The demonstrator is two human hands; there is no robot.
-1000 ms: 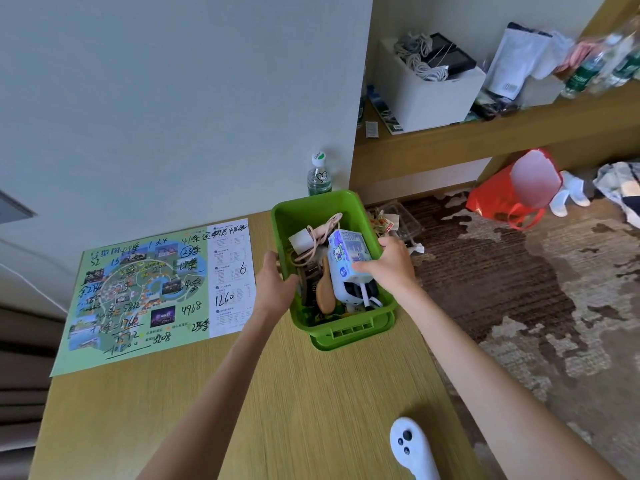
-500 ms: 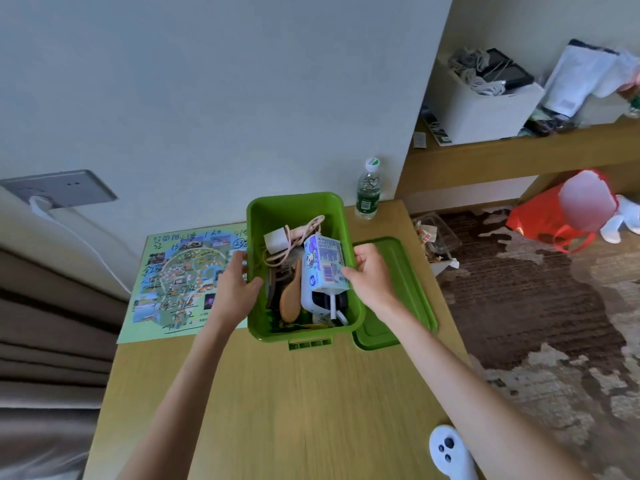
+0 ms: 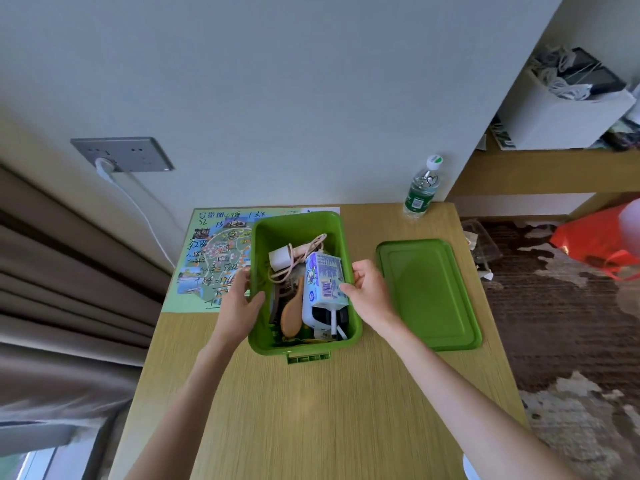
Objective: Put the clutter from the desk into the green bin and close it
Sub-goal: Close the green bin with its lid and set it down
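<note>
The open green bin (image 3: pixel 297 227) stands on the wooden desk (image 3: pixel 329 410), partly on top of a paper map. Inside lie a white charger with a pink cable (image 3: pixel 281 259), a wooden brush (image 3: pixel 292 317), a blue-and-white tissue pack (image 3: pixel 325 282) and other small items. My left hand (image 3: pixel 240 299) grips the bin's left wall, thumb over the rim. My right hand (image 3: pixel 369 292) holds the right wall, thumb against the tissue pack. The bin's green lid (image 3: pixel 427 292) lies flat on the desk to the right of the bin.
A paper map (image 3: pixel 211 258) lies under the bin's left side. A water bottle (image 3: pixel 421 188) stands at the desk's back right by the wall. Curtains hang left; a wall socket (image 3: pixel 123 154) with a white cable is above. A red bag (image 3: pixel 595 240) sits on the carpet.
The view has swung left and closer over the desk. Both hands stay on the bin's walls, and the bin now sits partly over the map, with the lid in full view beside it.
</note>
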